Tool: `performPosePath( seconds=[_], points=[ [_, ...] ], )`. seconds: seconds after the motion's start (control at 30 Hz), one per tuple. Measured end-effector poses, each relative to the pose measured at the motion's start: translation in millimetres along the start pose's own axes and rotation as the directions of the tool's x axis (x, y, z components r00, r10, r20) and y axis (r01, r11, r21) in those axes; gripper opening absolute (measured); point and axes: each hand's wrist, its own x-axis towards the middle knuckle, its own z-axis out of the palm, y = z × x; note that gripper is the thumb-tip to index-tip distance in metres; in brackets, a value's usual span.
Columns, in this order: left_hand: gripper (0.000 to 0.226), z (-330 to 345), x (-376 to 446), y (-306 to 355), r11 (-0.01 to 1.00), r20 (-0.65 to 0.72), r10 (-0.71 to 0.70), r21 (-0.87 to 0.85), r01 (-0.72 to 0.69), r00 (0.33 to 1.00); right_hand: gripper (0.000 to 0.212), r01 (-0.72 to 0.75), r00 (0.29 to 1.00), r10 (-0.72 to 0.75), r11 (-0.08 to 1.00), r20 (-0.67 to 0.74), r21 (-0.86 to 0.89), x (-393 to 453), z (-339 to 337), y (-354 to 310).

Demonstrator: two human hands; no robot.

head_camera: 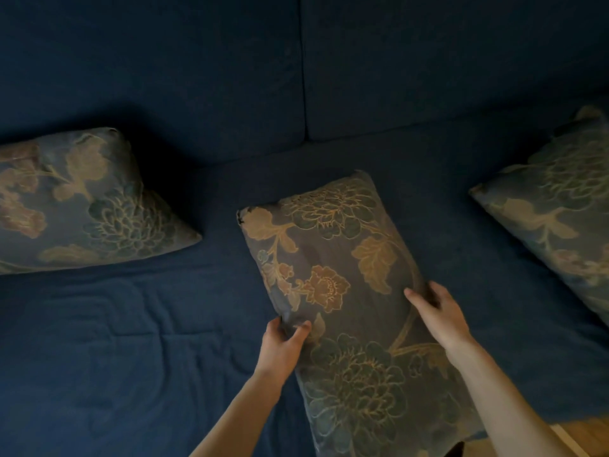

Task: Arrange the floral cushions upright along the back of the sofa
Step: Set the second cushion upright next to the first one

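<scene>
Three grey-blue cushions with gold flower patterns lie flat on a dark blue sofa seat (138, 341). The middle cushion (336, 275) lies lengthwise towards me, its near end over the seat's front edge. My left hand (283, 344) pinches the fabric at that cushion's left edge. My right hand (438, 311) rests on its right side, fingers curled over the edge. A second cushion (82, 199) lies at the far left. A third cushion (560, 206) lies at the right, partly out of view.
The sofa's back cushions (197, 77) rise behind the seat, with a vertical seam between them near the middle. The seat cover is wrinkled at the left front. A strip of light wooden floor (583, 437) shows at the bottom right corner.
</scene>
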Motion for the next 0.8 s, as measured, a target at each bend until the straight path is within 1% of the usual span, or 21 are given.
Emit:
performPosePath(
  seconds=[0.1, 0.2, 0.33, 0.4, 0.47, 0.5, 0.57, 0.67, 0.73, 0.8],
  points=[
    [0.052, 5.2, 1.9, 6.8, 0.999, -0.014, -0.036, -0.005, 0.036, 0.999, 0.079, -0.041, 0.998, 0.041, 0.999, 0.04, 0.009, 10.4, 1.9, -6.6],
    [0.046, 2.1, 0.3, 12.4, 0.996, -0.005, -0.077, -0.036, 0.077, 0.997, 0.076, -0.081, 0.995, 0.076, 0.993, 0.067, 0.085, 14.3, 6.2, -16.4],
    [0.044, 3.8, -2.0, 14.5, 0.987, 0.003, -0.135, -0.085, 0.135, 0.991, 0.058, -0.102, 0.991, 0.087, 0.983, 0.099, 0.152, 16.7, 4.7, -25.8],
    [0.045, 4.9, -3.8, 12.7, 0.976, 0.008, -0.169, -0.138, 0.168, 0.986, 0.046, -0.084, 0.991, 0.065, 0.983, 0.12, 0.162, 16.6, 3.4, -31.6],
    [0.047, 6.3, -6.7, 10.2, 0.956, 0.022, -0.213, -0.202, 0.213, 0.977, 0.039, -0.055, 0.989, 0.033, 0.986, 0.142, 0.157, 16.3, 2.2, -40.5],
    [0.048, 7.5, -7.9, 8.3, 0.942, 0.03, -0.237, -0.239, 0.237, 0.971, 0.039, -0.039, 0.987, 0.017, 0.989, 0.157, 0.14, 16.2, 1.9, -46.0],
    [0.048, 10.8, -11.4, 5.5, 0.906, 0.043, -0.276, -0.321, 0.275, 0.96, 0.049, 0.007, 0.983, -0.02, 0.997, 0.184, 0.072, 16.0, 2.0, -59.1],
    [0.05, 16.3, -14.5, 4.6, 0.837, 0.063, -0.329, -0.443, 0.322, 0.942, 0.065, 0.106, 0.975, -0.084, 0.989, 0.204, -0.101, 15.9, 3.3, -83.2],
    [0.047, 20.8, -16.9, 2.7, 0.786, 0.095, -0.332, -0.523, 0.331, 0.938, 0.07, 0.184, 0.968, -0.14, 0.961, 0.21, -0.207, 14.3, 5.6, -103.0],
    [0.042, 26.6, -19.5, 2.0, 0.734, 0.135, -0.303, -0.598, 0.322, 0.943, 0.071, 0.262, 0.956, -0.205, 0.918, 0.209, -0.298, 13.0, 8.7, -124.8]
  ],
)
